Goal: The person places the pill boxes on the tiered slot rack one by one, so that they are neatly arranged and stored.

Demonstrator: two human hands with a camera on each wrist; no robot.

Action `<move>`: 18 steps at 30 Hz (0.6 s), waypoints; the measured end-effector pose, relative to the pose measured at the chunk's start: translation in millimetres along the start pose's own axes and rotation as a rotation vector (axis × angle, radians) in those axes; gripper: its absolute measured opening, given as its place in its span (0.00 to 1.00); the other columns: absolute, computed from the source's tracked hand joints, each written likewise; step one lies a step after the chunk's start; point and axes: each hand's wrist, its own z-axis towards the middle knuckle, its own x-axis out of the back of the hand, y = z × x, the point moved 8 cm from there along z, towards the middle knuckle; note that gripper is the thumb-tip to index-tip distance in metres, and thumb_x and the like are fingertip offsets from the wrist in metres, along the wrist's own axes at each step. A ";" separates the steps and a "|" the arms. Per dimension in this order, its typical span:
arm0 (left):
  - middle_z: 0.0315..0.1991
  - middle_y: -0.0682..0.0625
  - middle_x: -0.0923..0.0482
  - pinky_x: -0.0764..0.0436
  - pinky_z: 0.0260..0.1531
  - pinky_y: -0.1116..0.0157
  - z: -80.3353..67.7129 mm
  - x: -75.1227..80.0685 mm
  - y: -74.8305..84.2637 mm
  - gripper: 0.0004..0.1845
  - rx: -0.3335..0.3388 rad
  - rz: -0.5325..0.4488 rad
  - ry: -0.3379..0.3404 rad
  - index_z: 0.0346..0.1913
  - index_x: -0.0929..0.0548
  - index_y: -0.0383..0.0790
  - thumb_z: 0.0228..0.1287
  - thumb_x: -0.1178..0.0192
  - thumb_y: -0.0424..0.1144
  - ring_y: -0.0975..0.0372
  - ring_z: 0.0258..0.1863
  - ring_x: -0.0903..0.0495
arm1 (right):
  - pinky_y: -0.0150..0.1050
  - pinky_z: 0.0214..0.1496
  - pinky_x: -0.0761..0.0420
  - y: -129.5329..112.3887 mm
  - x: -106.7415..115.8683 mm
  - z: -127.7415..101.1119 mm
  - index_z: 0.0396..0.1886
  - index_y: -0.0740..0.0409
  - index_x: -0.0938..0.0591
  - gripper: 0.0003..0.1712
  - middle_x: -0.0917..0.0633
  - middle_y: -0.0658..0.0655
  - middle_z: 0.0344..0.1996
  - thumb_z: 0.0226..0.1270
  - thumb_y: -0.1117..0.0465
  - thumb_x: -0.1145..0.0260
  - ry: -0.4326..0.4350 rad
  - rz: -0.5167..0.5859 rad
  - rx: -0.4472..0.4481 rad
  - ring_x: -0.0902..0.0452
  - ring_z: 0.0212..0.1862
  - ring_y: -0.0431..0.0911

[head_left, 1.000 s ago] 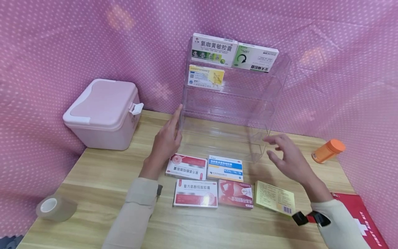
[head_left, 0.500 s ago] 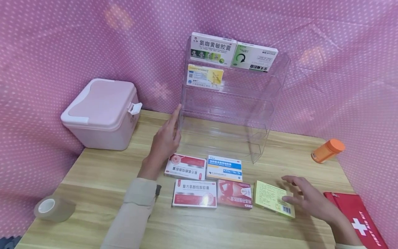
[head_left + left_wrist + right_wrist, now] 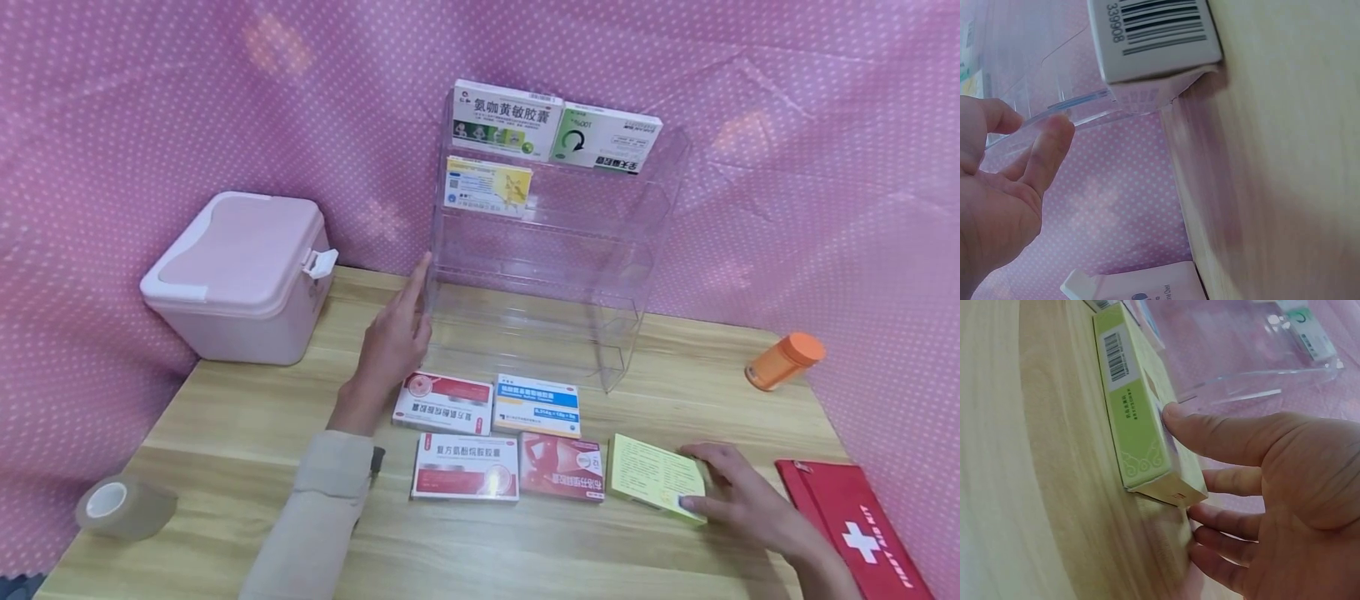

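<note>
My left hand [image 3: 392,342] rests against the left side of a clear acrylic display rack [image 3: 525,321], its fingers extended along the panel. In the left wrist view, the left hand [image 3: 1007,187] has its fingertips at the panel's edge. My right hand [image 3: 746,500] is at the right end of a yellow-green medicine box [image 3: 652,475]. In the right wrist view, the thumb touches that box [image 3: 1132,419] along one edge, while the other fingers are around its end. Between the hands lie two red-and-white boxes [image 3: 467,467], a blue-and-white box [image 3: 537,406] and a pinkish-red box [image 3: 562,467].
Upper tiers hold a green-and-white box [image 3: 506,121], another green box [image 3: 607,140] and a yellow-and-white box [image 3: 487,185]. A pink lidded case [image 3: 240,275] stands left, tape roll [image 3: 126,507] in front. An orange bottle [image 3: 786,360] and red first aid pouch [image 3: 847,525] are right.
My right hand has come from the rack's right front corner down to the yellow-green box and now touches it. The left hand stays at the rack's side.
</note>
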 end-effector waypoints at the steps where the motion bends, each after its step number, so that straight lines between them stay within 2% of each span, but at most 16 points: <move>1: 0.86 0.46 0.38 0.11 0.51 0.42 -0.1 0.2 0.0 0.53 -0.001 0.000 0.000 0.88 0.57 0.72 0.76 0.41 0.28 0.43 0.66 0.18 | 0.26 0.54 0.27 -0.4 -0.4 -0.1 0.68 0.55 0.19 0.36 0.19 0.61 0.61 0.60 0.58 0.17 0.005 0.000 0.004 0.36 0.58 0.23; 8: 0.85 0.44 0.36 0.11 0.48 0.44 -1.0 1.4 0.9 0.52 -0.001 0.005 0.003 0.89 0.55 0.68 0.75 0.41 0.27 0.43 0.62 0.17 | 0.19 0.56 0.32 -5.5 -0.5 -0.1 0.65 0.52 0.17 0.32 0.18 0.60 0.61 0.60 0.60 0.18 0.042 0.012 0.053 0.37 0.60 0.20; 13: 0.83 0.42 0.34 0.11 0.49 0.43 -0.5 1.6 1.9 0.53 -0.002 -0.002 0.004 0.88 0.56 0.70 0.75 0.40 0.27 0.42 0.63 0.17 | 0.21 0.56 0.33 -7.2 0.5 -0.8 0.65 0.52 0.17 0.33 0.18 0.58 0.60 0.60 0.61 0.18 0.056 0.019 0.061 0.38 0.59 0.21; 16: 0.82 0.41 0.33 0.10 0.47 0.44 -0.6 1.0 2.3 0.52 -0.004 -0.004 0.004 0.89 0.55 0.68 0.75 0.40 0.27 0.42 0.62 0.16 | 0.24 0.54 0.30 -8.7 0.1 -1.7 0.65 0.54 0.17 0.33 0.18 0.57 0.59 0.58 0.62 0.17 0.060 0.023 0.077 0.35 0.59 0.23; 18: 0.82 0.41 0.33 0.11 0.46 0.45 -0.8 0.9 2.8 0.52 -0.002 -0.003 0.003 0.89 0.55 0.67 0.75 0.40 0.27 0.42 0.60 0.16 | 0.26 0.51 0.27 -9.3 -1.0 -2.1 0.65 0.57 0.18 0.34 0.19 0.56 0.54 0.58 0.64 0.17 0.050 0.032 0.080 0.34 0.55 0.25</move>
